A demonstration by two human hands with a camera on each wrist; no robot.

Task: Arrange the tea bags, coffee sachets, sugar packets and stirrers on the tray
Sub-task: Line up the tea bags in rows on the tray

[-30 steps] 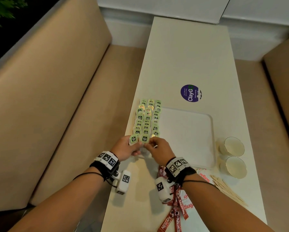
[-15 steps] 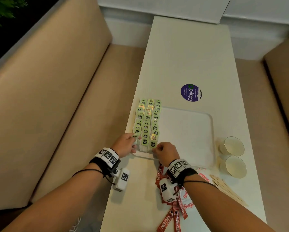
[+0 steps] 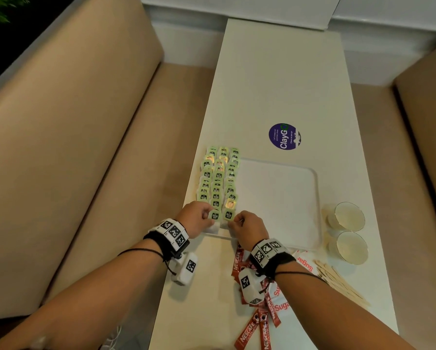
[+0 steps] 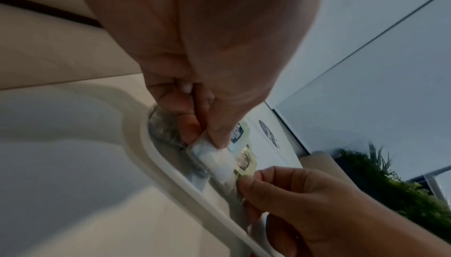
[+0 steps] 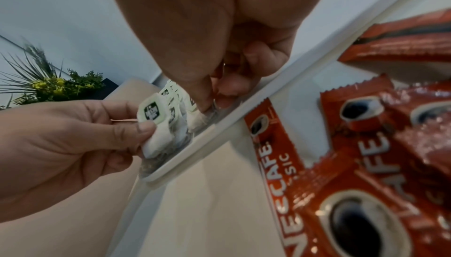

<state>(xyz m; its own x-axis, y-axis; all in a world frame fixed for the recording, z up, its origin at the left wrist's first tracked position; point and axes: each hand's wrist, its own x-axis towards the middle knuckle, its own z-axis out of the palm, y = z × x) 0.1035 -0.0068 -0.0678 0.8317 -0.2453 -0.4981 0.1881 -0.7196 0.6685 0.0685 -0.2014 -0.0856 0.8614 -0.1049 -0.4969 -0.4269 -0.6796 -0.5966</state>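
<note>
While the left hand [image 3: 195, 218] and right hand [image 3: 247, 227] each pinch a tea bag at the near-left corner of the tray [image 3: 287, 198], tea bags [image 3: 218, 178] fill approx. 3 rows there. Coffee sachets [image 3: 252, 327], sugar packets [image 3: 304, 261], stirrers [image 3: 338, 281] remain on table [image 3: 275, 72]. Beige benches both sides.
</note>
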